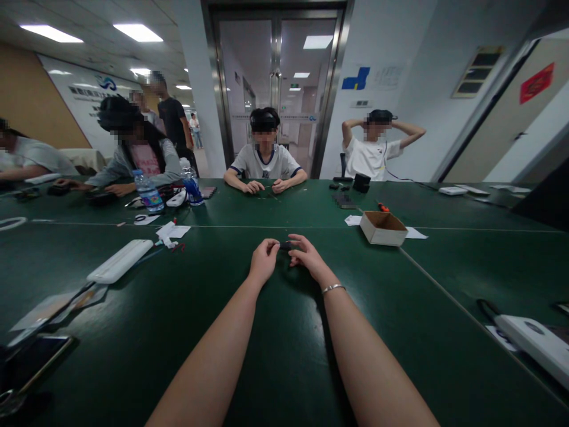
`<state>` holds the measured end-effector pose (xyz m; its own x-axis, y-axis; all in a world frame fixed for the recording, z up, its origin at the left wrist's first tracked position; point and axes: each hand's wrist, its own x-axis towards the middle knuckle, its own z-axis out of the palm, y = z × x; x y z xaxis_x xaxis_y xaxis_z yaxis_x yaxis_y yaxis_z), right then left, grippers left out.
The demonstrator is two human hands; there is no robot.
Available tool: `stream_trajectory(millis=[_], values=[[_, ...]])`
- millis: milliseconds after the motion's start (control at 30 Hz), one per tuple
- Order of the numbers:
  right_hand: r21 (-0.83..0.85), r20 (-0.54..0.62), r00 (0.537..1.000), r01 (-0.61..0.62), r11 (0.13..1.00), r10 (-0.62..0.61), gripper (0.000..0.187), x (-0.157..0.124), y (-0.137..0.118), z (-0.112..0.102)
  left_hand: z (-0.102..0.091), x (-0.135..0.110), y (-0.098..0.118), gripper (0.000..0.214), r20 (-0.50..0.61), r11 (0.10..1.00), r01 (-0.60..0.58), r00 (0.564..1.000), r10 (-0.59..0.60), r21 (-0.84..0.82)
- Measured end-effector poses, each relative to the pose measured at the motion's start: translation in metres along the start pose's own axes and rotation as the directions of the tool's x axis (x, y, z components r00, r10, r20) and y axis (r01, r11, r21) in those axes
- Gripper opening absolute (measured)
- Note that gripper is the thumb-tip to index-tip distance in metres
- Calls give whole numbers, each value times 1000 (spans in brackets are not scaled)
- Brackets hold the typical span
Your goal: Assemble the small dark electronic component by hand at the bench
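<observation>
Both my forearms reach out over a dark green table (284, 356). My left hand (264, 260) and my right hand (306, 256) meet at the table's middle. Their fingers are curled and pinch a small dark object (285, 245) between them; it is too small to name. A thin bracelet (333, 288) circles my right wrist. The hands rest low, at or just above the tabletop.
An open cardboard box (383, 228) stands to the right, a white oblong device (120, 260) to the left, another white device (533, 339) at the right edge, a phone (33, 356) at the near left. Water bottles (148, 191) and several seated people are across the table.
</observation>
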<state>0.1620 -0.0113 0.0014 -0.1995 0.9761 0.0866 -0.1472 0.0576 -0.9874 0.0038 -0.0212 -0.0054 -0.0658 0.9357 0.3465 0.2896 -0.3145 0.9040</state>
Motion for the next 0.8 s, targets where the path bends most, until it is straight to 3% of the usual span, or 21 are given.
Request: stream_trajectory(millis=[133,267,400,567,700,800], values=[[-18,-15,1000,-26,999,26,40,1,1,-1,0,1,-2,13,17,1000,11,1000,-12,6],[-27,11,1000,21,999,-20,48,2,4,-2,0,1,-1,13,5,1000,12,1000,-12,9],[-25,21,1000,-11,1000,11,31,3,5,-3,0,1,-1,13,15,1000,11,1000,-12,27],[-42,31,999,25,999,-23,48,2,4,-4,0,1,-1,14,0,1000,16,1000,-16,19],[-47,14,1000,-12,999,13,39,1,2,-1,1,1,-2,13,4,1000,0,1000,-1,23],[-81,24,999,35,996,-33,49,0,2,0,2,1,-3,12,4,1000,-7,1000,7,14]])
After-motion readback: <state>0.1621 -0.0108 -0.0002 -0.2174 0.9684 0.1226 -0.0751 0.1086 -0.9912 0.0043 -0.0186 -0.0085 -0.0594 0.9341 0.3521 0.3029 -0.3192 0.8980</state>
